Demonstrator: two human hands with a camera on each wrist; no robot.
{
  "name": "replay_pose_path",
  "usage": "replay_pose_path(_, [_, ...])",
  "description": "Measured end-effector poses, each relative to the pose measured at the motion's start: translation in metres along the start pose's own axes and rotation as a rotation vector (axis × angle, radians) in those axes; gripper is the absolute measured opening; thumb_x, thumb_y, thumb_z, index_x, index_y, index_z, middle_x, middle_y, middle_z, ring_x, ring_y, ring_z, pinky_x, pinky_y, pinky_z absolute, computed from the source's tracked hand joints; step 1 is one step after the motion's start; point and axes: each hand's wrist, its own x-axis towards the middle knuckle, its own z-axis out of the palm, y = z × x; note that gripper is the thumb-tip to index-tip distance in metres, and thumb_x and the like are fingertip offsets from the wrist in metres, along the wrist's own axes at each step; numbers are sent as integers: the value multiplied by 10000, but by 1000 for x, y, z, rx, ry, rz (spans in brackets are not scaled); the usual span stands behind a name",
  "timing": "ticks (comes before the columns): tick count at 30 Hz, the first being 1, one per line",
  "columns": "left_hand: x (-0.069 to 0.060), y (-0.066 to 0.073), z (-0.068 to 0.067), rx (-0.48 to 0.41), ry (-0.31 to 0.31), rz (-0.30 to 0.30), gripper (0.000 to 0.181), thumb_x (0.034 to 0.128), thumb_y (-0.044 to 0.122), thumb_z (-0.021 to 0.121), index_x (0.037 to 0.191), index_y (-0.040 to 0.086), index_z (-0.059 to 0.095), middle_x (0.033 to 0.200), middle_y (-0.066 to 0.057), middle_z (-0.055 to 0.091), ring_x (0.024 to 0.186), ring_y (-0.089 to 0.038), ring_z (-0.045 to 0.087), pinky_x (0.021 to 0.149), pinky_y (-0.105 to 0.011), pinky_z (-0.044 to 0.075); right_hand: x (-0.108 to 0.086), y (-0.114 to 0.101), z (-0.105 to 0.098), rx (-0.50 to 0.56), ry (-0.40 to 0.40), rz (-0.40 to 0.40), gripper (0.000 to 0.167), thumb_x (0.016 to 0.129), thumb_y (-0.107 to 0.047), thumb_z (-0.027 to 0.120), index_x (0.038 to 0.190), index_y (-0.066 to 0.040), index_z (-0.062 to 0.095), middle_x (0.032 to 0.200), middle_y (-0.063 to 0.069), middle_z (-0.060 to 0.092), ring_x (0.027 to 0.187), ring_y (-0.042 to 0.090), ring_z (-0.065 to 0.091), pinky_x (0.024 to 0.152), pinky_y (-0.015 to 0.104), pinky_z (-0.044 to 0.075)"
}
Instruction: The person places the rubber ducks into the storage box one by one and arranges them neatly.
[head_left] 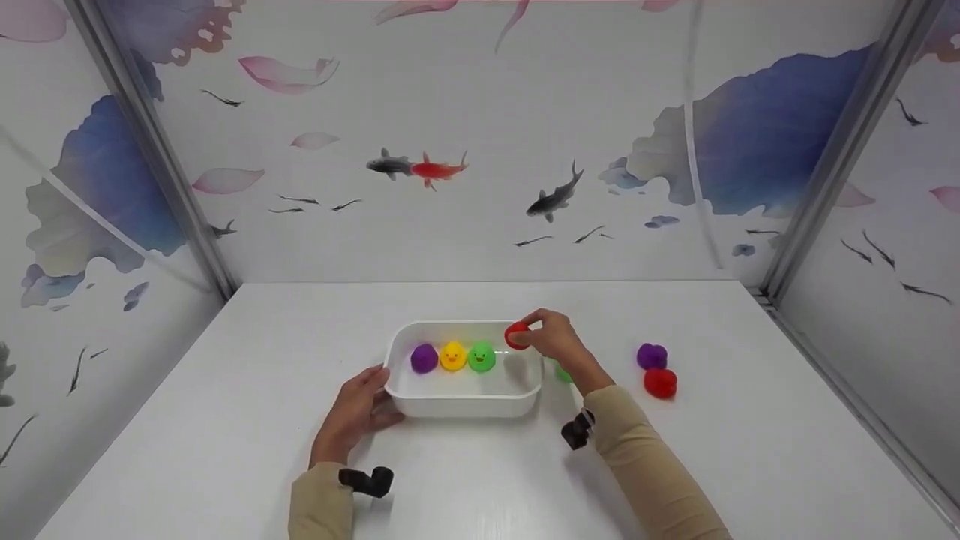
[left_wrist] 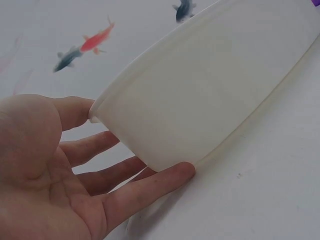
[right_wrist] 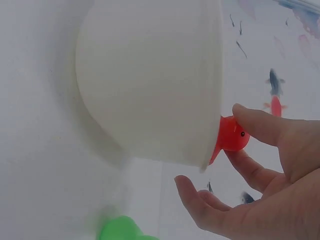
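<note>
A white rectangular tub (head_left: 465, 407) stands on the table, holding a purple toy (head_left: 424, 358), a yellow duck (head_left: 453, 356) and a green duck (head_left: 481, 357) in a row. My left hand (head_left: 354, 412) touches the tub's left end; in the left wrist view the hand's (left_wrist: 65, 175) thumb and fingers lie against the tub's wall (left_wrist: 190, 90), fingers fairly straight. Over the tub's right end, my right hand (head_left: 556, 339) pinches a red duck (head_left: 517, 335) between thumb and finger. The right wrist view has this red duck (right_wrist: 234, 134) beside the rim, in the right hand (right_wrist: 270, 175).
Right of the tub, a green toy (head_left: 565, 372) lies partly hidden by my right hand. Farther right, a purple toy (head_left: 652, 356) and a red toy (head_left: 661, 383) sit together. Printed wall panels (head_left: 480, 240) stand behind and at both sides of the table.
</note>
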Motion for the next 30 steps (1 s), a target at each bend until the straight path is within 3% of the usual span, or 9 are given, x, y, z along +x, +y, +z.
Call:
replay_pose_path(9, [1, -4, 2, 13, 0, -1, 508, 1072, 323, 463, 1509, 67, 419, 1482, -249, 502, 1342, -430, 527, 951, -469, 593, 6, 14, 14, -56, -16, -11, 375, 911, -170, 719, 1238, -3, 642, 1220, 162, 670, 1087, 265, 597, 1001, 391, 530])
replay_pose_path(17, [3, 0, -3, 17, 6, -20, 524, 1073, 350, 451, 1528, 94, 399, 1517, -215, 477, 1383, -420, 486, 961, -454, 589, 11, 10, 27, -86, -1, 19, 351, 895, -167, 751, 1201, -6, 689, 1211, 154, 670, 1069, 260, 605, 997, 376, 561])
replay_pose_path(30, [0, -2, -1, 36, 1, -12, 513, 1074, 357, 449, 1518, 104, 418, 1528, -211, 467, 1393, -422, 474, 969, -449, 585, 15, 14, 30, -100, -10, 25, 329, 871, -187, 790, 1143, -15, 725, 1141, 125, 708, 991, 215, 622, 943, 339, 581])
